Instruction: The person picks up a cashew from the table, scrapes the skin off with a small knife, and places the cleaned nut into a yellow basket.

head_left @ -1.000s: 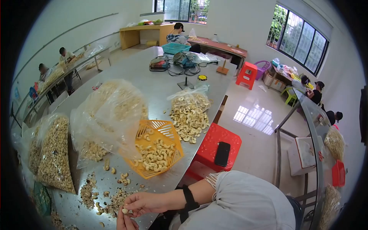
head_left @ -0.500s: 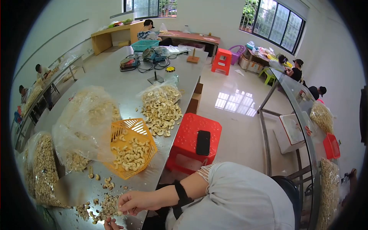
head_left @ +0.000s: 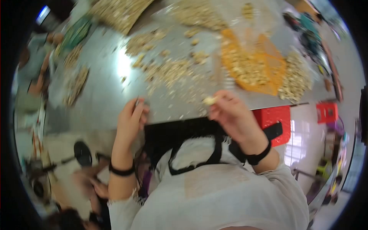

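A pale cashew (head_left: pixel 209 100) is pinched between the fingertips of my right hand (head_left: pixel 232 115) at the table's near edge. My left hand (head_left: pixel 132 117) is closed, thumb against fingers, with a small dark thing at its tip too blurred to name. Between and beyond the hands, cashew bits and skins (head_left: pixel 168 73) lie scattered on the metal table (head_left: pixel 103 65). To the right stands an orange basket (head_left: pixel 264 89) holding cashews (head_left: pixel 251 73). A pile of cashews (head_left: pixel 295 78) lies on its far side.
Bags of cashews (head_left: pixel 120 13) stand along the back. A green bag (head_left: pixel 76 34) and a clear bag (head_left: pixel 73 86) are at left, near a co-worker (head_left: pixel 36 63). A phone (head_left: pixel 273 131) rests on a red stool (head_left: pixel 281 114) below the table's edge at right.
My view has swung down and to the left, bringing both forearms into sight. My right hand now holds a cashew up, apart from my left hand.
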Demonstrator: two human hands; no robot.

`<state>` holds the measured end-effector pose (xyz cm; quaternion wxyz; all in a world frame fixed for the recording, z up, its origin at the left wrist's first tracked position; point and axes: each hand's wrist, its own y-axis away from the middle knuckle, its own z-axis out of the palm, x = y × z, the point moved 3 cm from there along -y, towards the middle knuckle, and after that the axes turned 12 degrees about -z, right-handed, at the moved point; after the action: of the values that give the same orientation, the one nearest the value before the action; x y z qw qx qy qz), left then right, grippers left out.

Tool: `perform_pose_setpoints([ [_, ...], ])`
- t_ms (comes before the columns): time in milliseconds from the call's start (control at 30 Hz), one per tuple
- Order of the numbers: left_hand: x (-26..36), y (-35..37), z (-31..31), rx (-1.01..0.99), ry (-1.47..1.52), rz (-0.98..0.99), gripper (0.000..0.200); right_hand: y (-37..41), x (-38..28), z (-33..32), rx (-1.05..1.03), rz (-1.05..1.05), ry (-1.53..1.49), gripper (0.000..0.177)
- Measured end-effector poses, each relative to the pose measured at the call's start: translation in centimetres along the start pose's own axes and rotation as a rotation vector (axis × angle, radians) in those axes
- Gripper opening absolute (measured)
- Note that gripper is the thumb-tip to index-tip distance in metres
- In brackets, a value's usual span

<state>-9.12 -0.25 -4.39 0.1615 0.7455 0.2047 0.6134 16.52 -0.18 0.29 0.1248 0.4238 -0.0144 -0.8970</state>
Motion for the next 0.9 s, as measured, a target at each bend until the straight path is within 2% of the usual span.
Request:
perform_pose_setpoints([
  [267,-0.4,-0.9,-1.0,-0.002,0.127,0.044,0.025,0.9,0.3,-0.7,-0.068,-0.033,-0.036,0.012],
  [900,-0.2,-0.4,-0.5,0.054,0.057,0.063,0.025,1.3,-0.3,-2.7,-0.078,-0.088,-0.033,0.012],
])
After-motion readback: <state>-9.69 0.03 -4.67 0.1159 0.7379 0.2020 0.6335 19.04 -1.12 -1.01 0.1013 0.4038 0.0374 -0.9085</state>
